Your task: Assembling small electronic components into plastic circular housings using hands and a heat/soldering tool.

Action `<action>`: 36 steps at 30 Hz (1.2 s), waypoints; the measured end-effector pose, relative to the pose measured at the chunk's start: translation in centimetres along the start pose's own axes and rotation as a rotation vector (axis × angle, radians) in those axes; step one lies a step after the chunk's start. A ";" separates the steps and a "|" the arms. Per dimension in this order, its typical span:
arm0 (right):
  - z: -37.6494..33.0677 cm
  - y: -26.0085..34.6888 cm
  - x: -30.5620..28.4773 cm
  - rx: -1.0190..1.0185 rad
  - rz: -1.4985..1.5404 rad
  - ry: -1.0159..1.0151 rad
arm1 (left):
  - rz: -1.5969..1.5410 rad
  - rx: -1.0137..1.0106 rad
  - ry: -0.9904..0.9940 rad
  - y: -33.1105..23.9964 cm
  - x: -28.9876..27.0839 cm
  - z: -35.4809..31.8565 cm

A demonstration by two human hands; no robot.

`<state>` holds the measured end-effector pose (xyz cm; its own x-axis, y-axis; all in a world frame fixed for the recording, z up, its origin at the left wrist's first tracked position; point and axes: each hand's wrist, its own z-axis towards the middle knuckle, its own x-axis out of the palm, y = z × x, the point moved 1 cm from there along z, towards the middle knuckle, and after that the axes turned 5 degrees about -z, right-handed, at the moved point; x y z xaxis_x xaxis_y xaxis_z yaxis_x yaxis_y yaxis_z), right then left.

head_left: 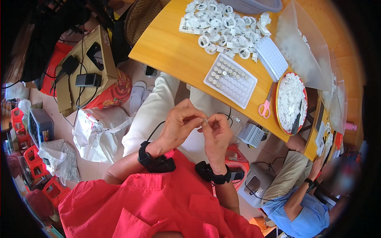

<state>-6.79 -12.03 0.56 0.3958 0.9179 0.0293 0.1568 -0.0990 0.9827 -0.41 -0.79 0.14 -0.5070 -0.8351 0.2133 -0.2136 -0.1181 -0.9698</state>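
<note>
My left hand (180,122) and my right hand (218,137) meet over my lap, in front of the table edge. Thumbs and fingertips of both pinch one small pale piece (205,121), too small and covered to name. Beyond them on the wooden table (170,39) lies a white plastic tray (243,95) with rows of round cells; small silvery round pieces (224,73) fill part of it. Behind the tray spreads a heap of white plastic rings and small parts (222,29). Black straps with devices sit on both my wrists.
Right of the tray are stacked white trays (272,57), pink-handled scissors (264,109) and a red-rimmed bowl (279,116) of white bits with a black-handled tool. A person in blue (297,214) works at far right. Cardboard box (65,95) and white bags (97,135) stand left.
</note>
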 end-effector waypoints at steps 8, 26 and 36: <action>1.2 0.6 -1.2 0.071 0.093 0.004 | -0.223 -0.234 0.014 -1.6 -0.4 1.3; 0.5 2.1 -2.7 -0.008 -0.229 0.087 | -0.092 -0.178 0.143 -1.9 0.0 0.5; 10.8 18.3 -15.2 -0.364 -0.152 -0.335 | -0.041 -0.129 0.181 -1.3 -3.0 -0.3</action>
<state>-0.14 -31.96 16.14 0.6707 0.7318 -0.1209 -0.0659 0.2211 0.9730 1.17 2.01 0.83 -0.6351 -0.7194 0.2812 -0.3362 -0.0703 -0.9392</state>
